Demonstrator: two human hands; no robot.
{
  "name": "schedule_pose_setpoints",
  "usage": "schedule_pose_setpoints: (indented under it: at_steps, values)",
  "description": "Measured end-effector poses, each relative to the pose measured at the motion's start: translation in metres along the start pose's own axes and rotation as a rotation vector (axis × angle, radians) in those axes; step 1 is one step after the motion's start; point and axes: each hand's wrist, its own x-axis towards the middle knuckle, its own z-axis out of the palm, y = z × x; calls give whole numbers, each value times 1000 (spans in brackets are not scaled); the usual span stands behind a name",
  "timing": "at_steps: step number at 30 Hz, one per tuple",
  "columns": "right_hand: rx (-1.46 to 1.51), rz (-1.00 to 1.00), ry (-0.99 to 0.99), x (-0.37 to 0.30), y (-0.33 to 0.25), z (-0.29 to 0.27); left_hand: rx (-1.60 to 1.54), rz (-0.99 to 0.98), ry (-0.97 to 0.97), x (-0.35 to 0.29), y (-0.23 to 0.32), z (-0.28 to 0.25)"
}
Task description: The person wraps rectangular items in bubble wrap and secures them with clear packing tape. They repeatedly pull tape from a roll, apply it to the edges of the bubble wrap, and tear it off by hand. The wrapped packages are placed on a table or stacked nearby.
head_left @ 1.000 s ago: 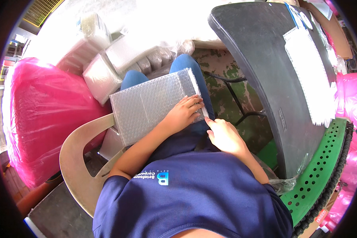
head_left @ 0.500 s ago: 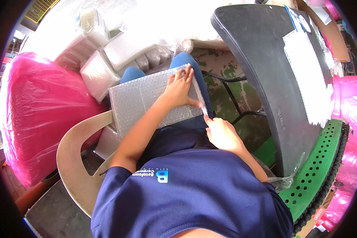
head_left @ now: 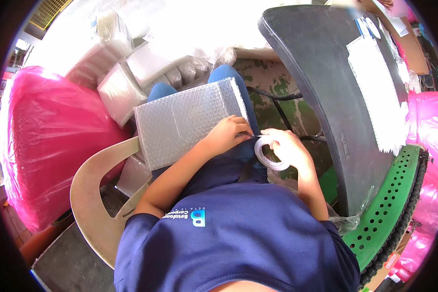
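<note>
Bubble-wrapped package [head_left: 190,124] lies flat across the seated person's lap, rectangular, silvery-grey, its surface dimpled all over, with a faint seam running down the middle. One long edge is folded over at the right side. Left hand [head_left: 227,135] rests on the package's lower right corner, fingers curled down, tips pinching what looks like the free end of clear tape. Right hand [head_left: 284,148] sits just beside it, off the package's edge, fingers wrapped through and around a roll of clear tape [head_left: 267,155], held firmly. A short strip runs between the two hands. Dark grey table [head_left: 326,97] stands to the right; pink plastic bag [head_left: 48,141] to the left.
</note>
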Motion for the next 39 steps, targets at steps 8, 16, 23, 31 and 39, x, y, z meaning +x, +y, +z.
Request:
schedule_pose_setpoints:
  at_steps: [8, 16, 23, 31, 39]
  values:
    - [-168, -207, 43, 33, 31, 12, 320, -149, -6, 10, 4, 18]
    - [-298, -371, 495, 35, 34, 63, 410, -150, -43, 10, 3, 18]
    - [-382, -683, 601, 39, 34, 73, 268, -140, -58, 14, -2, 10]
    - [-355, -782, 639, 26, 31, 63, 111, -12, -14, 9, -12, 12]
    - [-37, -567, 762, -1, 59, 21, 410, 254, -2, -30, 2, 10]
